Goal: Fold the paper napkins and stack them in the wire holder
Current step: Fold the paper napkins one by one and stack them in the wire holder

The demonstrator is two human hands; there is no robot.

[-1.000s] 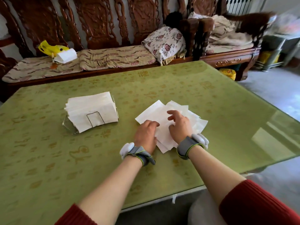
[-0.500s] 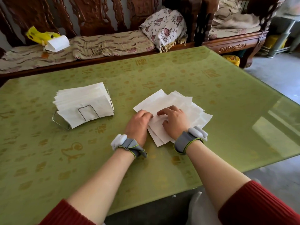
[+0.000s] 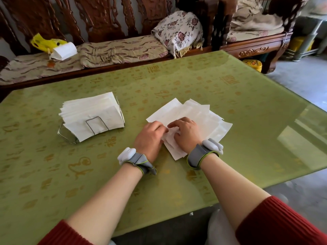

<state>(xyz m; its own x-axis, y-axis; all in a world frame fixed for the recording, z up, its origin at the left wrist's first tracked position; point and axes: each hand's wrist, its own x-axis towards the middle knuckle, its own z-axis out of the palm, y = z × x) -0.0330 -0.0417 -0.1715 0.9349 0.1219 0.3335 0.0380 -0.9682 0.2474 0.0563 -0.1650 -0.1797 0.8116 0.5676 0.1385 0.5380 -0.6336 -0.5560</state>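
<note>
The left hand (image 3: 149, 138) lies knuckles up at the near left edge of the top napkin (image 3: 168, 112). Its fingers are curled under and seem to pinch that edge, though the tips are hidden. The right hand (image 3: 186, 134) sits just beside it on the same sheet, fingers bent and spread with the tips on the paper. Its thumb is out of sight, so I cannot tell whether it grips or only presses. The paper between the two hands is rumpled and slightly raised.

That napkin tops a loose, fanned pile (image 3: 212, 124) of unfolded sheets on the green table (image 3: 230, 89), straight ahead of the person. Well to the left stands the holder (image 3: 92, 119), its wire loop in front of a thick stack (image 3: 92, 106) of folded napkins that leans back and to the left.

The step in hand looks like separating one sheet from the pile to start a fold. Much of the work seems done, since the holder is well filled and only a few sheets remain.

The next move calls for lifting one layer only: thin sheets cling, so the right hand should hold the pile down while the left peels the edge up. Then the edges need to meet squarely before creasing.
</note>
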